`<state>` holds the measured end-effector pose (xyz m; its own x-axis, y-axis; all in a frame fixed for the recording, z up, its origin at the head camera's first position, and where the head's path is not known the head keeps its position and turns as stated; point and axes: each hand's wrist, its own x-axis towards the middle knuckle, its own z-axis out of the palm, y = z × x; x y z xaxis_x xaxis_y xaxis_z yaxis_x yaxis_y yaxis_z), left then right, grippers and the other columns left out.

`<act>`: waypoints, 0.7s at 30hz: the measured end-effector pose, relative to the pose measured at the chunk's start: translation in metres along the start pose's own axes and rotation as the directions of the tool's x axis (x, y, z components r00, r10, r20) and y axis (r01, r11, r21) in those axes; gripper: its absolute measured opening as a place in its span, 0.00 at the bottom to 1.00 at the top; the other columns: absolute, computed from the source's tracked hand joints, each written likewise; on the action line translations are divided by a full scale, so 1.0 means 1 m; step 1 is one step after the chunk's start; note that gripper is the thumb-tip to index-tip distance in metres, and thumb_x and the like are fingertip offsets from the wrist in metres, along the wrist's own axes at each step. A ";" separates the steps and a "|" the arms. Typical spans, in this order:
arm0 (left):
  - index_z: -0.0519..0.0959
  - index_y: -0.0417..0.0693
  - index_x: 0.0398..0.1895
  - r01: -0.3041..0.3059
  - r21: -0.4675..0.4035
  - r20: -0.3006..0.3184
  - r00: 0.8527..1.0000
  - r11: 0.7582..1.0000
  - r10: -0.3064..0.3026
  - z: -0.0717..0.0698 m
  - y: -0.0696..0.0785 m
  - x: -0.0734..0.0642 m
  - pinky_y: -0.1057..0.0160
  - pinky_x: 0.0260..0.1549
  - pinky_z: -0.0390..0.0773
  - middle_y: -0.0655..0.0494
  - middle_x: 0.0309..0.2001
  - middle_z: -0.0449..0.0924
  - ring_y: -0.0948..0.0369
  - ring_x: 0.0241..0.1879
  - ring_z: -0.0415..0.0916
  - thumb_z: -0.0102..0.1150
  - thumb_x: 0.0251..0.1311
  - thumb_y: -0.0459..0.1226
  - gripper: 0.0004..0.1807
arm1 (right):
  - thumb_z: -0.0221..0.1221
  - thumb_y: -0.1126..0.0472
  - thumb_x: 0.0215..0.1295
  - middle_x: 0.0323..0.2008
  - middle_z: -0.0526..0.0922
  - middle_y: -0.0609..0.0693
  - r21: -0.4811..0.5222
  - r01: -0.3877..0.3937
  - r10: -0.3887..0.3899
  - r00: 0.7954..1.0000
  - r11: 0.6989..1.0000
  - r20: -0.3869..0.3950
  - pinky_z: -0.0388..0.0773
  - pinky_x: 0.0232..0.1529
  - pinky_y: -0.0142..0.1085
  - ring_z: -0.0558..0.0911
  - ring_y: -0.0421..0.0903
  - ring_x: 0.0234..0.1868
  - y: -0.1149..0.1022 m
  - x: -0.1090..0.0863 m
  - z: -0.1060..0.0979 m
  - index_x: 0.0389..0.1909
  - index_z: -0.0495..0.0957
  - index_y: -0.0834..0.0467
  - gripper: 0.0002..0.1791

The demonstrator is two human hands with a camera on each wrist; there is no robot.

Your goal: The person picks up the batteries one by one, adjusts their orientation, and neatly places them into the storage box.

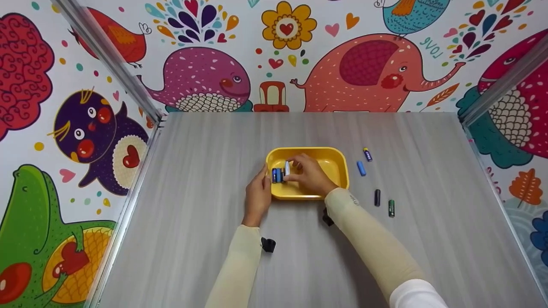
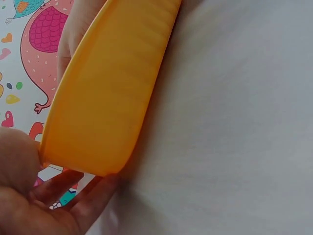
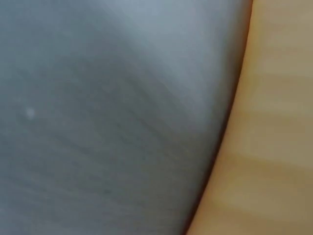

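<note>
Pinching a white battery (image 1: 287, 168) with the right hand (image 1: 310, 174) inside the yellow tray (image 1: 340, 171), beside blue batteries (image 1: 279, 175); gripping the tray's left end with the left hand (image 1: 258, 192). Could scatter the row by releasing crookedly or brushing against it.

A grey table (image 1: 192, 179) with faint streaks running from front to back bore a yellow tray (image 1: 338, 173), whose long sides ran from left to right. To the right of the tray, four batteries lay apart on the surface. A dark blue battery with a yellow end (image 1: 367, 155) was farthest back, near a plain blue battery (image 1: 361, 168). Closer to the front lay a black battery (image 1: 377, 197) and, just right of it, a green and black battery (image 1: 391, 208).
</note>
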<state>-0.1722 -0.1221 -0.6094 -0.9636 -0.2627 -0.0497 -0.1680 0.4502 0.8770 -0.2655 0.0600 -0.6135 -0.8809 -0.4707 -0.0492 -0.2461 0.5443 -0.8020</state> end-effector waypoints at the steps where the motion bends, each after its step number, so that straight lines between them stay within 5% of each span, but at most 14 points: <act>1: 0.65 0.53 0.77 -0.004 0.001 -0.001 1.000 1.000 0.004 0.000 0.000 0.000 0.54 0.72 0.68 0.54 0.75 0.67 0.59 0.74 0.65 0.47 0.79 0.39 0.26 | 0.74 0.48 0.58 0.46 0.78 0.49 -0.010 0.007 -0.007 1.000 1.000 0.000 0.77 0.55 0.41 0.75 0.47 0.47 0.001 0.000 0.000 0.59 0.79 0.48 0.28; 7: 0.65 0.53 0.77 -0.011 0.006 -0.008 1.000 1.000 0.011 0.000 -0.001 0.001 0.55 0.70 0.71 0.55 0.74 0.68 0.59 0.72 0.67 0.48 0.79 0.40 0.26 | 0.75 0.47 0.56 0.45 0.78 0.51 -0.069 0.034 -0.032 0.999 0.997 0.034 0.77 0.51 0.40 0.75 0.47 0.45 0.002 0.001 0.003 0.57 0.79 0.51 0.29; 16: 0.65 0.55 0.77 0.001 0.014 -0.009 1.000 1.000 0.000 0.001 -0.002 0.002 0.55 0.70 0.71 0.56 0.74 0.68 0.60 0.71 0.69 0.47 0.79 0.39 0.26 | 0.74 0.44 0.55 0.44 0.77 0.47 -0.116 -0.038 0.043 0.998 0.993 0.043 0.78 0.53 0.39 0.75 0.47 0.46 0.005 0.003 0.005 0.56 0.80 0.49 0.29; 21: 0.65 0.52 0.77 -0.011 0.014 -0.002 1.000 1.000 0.011 0.001 -0.002 0.002 0.57 0.64 0.75 0.54 0.75 0.68 0.61 0.61 0.74 0.47 0.79 0.39 0.26 | 0.74 0.42 0.54 0.44 0.77 0.48 -0.177 0.004 0.006 0.999 0.984 0.054 0.78 0.51 0.39 0.76 0.47 0.44 0.009 0.004 0.006 0.55 0.80 0.51 0.30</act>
<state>-0.1737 -0.1229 -0.6116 -0.9651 -0.2591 -0.0393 -0.1603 0.4652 0.8706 -0.2689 0.0590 -0.6245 -0.8594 -0.5040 -0.0857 -0.3171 0.6571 -0.6839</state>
